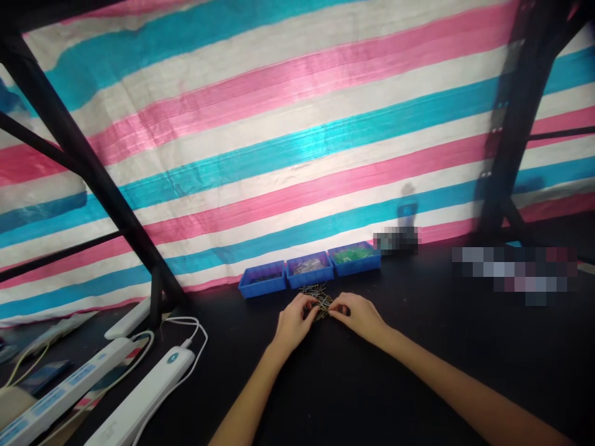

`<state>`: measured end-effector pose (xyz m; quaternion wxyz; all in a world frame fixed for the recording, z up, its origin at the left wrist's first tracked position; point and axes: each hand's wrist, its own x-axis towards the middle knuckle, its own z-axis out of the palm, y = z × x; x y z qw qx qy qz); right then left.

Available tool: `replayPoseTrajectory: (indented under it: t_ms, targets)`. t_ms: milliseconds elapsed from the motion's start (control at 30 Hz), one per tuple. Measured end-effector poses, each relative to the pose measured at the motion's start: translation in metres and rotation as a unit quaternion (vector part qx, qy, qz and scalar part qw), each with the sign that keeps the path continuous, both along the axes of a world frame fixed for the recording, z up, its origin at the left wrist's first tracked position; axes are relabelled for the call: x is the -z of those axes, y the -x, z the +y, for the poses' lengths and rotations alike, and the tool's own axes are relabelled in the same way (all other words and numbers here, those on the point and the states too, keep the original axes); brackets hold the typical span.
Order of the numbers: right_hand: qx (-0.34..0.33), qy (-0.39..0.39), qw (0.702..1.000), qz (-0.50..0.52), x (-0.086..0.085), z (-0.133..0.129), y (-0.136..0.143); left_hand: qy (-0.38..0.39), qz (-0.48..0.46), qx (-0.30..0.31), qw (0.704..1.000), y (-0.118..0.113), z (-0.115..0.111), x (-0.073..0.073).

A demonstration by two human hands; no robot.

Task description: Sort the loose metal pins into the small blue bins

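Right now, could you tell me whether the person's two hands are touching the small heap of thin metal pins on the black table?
Touching. The head view shows the left hand and right hand with fingertips resting on the heap of pins, no gap visible.

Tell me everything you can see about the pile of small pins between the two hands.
The pile of pins is a loose heap of thin, dark, metallic-looking pieces, crossing at many angles. It lies flat on the black table, just before the middle blue tray. The left hand and right hand touch its near edge. Finer detail is too small to tell.
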<state>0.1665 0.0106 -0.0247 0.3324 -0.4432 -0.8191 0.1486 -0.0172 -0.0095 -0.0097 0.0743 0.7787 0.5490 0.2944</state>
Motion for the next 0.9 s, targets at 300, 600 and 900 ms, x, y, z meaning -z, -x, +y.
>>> replayPoseTrajectory:
  t_ms: [300, 600, 900]
  targets:
    - [0.007, -0.004, 0.999, 0.049, -0.008, -0.008, 0.003, -0.004, -0.045, 0.024, 0.999, -0.024, -0.015, -0.005]
    - [0.025, 0.037, 0.993, 0.110, -0.012, -0.010, 0.005, -0.001, -0.039, 0.008, 0.999, -0.023, -0.011, -0.003]
    - [-0.022, 0.070, 0.981, 0.177, -0.002, -0.006, 0.011, -0.026, -0.096, -0.013, 0.995, -0.019, -0.004, 0.002]
